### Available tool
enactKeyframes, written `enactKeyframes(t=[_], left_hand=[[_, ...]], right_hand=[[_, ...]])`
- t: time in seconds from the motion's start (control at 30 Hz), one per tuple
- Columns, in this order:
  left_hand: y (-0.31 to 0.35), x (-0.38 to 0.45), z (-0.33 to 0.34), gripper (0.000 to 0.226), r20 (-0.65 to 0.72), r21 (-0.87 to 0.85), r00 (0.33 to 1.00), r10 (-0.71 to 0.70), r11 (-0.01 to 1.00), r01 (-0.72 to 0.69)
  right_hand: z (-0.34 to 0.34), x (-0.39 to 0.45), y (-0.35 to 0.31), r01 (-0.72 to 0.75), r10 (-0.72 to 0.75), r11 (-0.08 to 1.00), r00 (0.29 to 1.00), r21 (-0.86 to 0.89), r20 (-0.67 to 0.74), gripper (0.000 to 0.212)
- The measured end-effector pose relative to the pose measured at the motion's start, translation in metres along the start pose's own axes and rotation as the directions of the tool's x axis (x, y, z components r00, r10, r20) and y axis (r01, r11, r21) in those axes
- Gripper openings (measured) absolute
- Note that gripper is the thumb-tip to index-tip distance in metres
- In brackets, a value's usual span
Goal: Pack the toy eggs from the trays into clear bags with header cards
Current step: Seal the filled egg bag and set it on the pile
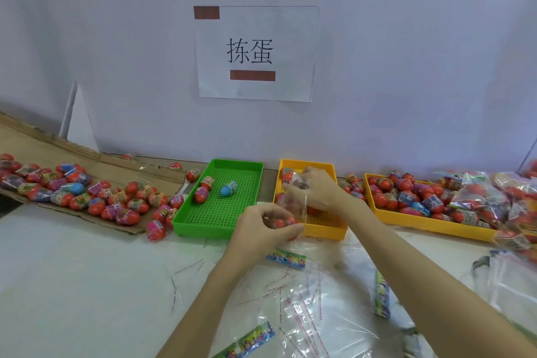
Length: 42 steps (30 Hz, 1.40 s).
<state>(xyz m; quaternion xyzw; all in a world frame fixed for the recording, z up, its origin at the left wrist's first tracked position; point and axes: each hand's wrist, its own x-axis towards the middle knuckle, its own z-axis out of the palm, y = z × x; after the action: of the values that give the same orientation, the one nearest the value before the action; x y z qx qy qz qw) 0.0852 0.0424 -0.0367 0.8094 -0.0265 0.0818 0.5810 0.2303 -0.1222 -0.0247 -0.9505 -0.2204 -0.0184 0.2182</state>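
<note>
Hands met at centre frame, over the near end of the small yellow tray [325, 231]. Left hand [263, 228] curled around red toy eggs [280, 223], pinched between thumb and fingers. Right hand [318, 190] gripped the upper part of a clear bag [299, 200], fingers bent round the film; bag hung down to the eggs in the left hand. Could not tell whether those eggs sat inside the bag's mouth or just against it.

Left of the yellow tray, touching distance apart, stood a green perforated tray [252, 167] with three eggs: two red-bottomed ones [203, 190] toward its left side, one blue egg [228, 189] near the middle. Further left, across the middle-left of the frame, lay flattened cardboard [58, 151] covered with many loose wrapped eggs [116, 200], mostly red, a few blue. Some spilled off its edge onto the white surface [72, 285] beside the green tray.

Right of centre sat a larger yellow tray [430, 224] heaped with eggs, and at the right edge a pile of filled bags [494, 200].

Lower centre and lower right of the frame held empty clear bags [313, 314] with red-striped seal strips, spread flat on the surface, with colourful header cards [286, 257] among them: one just below the left hand, one at the bottom edge, one standing on edge under the right forearm.

Upper centre, on the pale wall [406, 52], hung a white paper sign [255, 52] with two black characters.
</note>
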Motion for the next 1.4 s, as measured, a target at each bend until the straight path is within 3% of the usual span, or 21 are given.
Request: enactKeyframes(t=[0.13, 0.27, 0.37, 0.47, 0.57, 0.77, 0.87, 1.13, 1.27, 1.4], left_hand=[[0.002, 0.000, -0.003, 0.022, 0.036, -0.090, 0.999, -0.040, 0.995, 0.044], [0.005, 0.000, -0.006, 0.020, 0.055, -0.190, 0.997, -0.048, 0.980, 0.057], [0.007, -0.002, -0.006, 0.018, 0.063, -0.192, 0.998, -0.025, 0.981, 0.037], [0.007, -0.002, -0.005, 0.019, 0.089, -0.164, 0.996, 0.010, 0.986, 0.005], [0.008, -0.001, -0.003, 0.022, 0.093, -0.148, 0.995, 0.032, 0.989, -0.018], [0.006, -0.004, 0.001, 0.024, 0.025, -0.141, 0.999, 0.038, 0.989, -0.034], [0.006, -0.004, 0.005, 0.025, -0.019, -0.167, 0.999, 0.029, 0.985, -0.032], [0.005, -0.004, 0.011, 0.032, 0.029, -0.179, 0.999, 0.043, 0.983, -0.037], [0.008, -0.005, 0.013, 0.047, 0.067, -0.249, 0.996, 0.058, 0.968, -0.040], [0.006, -0.005, 0.013, 0.044, 0.071, -0.236, 0.993, 0.092, 0.969, -0.073]], right_hand=[[-0.008, -0.035, -0.005, 0.065, -0.066, 0.997, 0.997, 0.042, 0.025, 0.035], [-0.017, -0.065, -0.006, 0.051, -0.042, 0.986, 0.997, 0.159, -0.064, 0.029], [-0.012, -0.082, -0.006, 0.063, -0.021, 0.979, 0.977, 0.195, -0.212, 0.038], [-0.004, -0.096, -0.011, 0.179, -0.071, 0.962, 0.892, 0.204, -0.447, 0.048], [0.000, -0.104, -0.019, 0.238, -0.067, 0.939, 0.835, 0.249, -0.546, 0.051], [-0.004, -0.116, -0.029, 0.277, 0.150, 0.763, 0.803, 0.584, -0.577, 0.034], [-0.010, -0.120, -0.034, 0.294, 0.229, 0.680, 0.784, 0.671, -0.577, 0.029], [-0.018, -0.125, -0.044, 0.343, 0.154, 0.712, 0.775, 0.613, -0.613, 0.036], [-0.018, -0.126, -0.047, 0.369, 0.067, 0.796, 0.735, 0.481, -0.675, 0.032], [-0.014, -0.124, -0.049, 0.376, -0.074, 0.886, 0.692, 0.271, -0.718, 0.033]])
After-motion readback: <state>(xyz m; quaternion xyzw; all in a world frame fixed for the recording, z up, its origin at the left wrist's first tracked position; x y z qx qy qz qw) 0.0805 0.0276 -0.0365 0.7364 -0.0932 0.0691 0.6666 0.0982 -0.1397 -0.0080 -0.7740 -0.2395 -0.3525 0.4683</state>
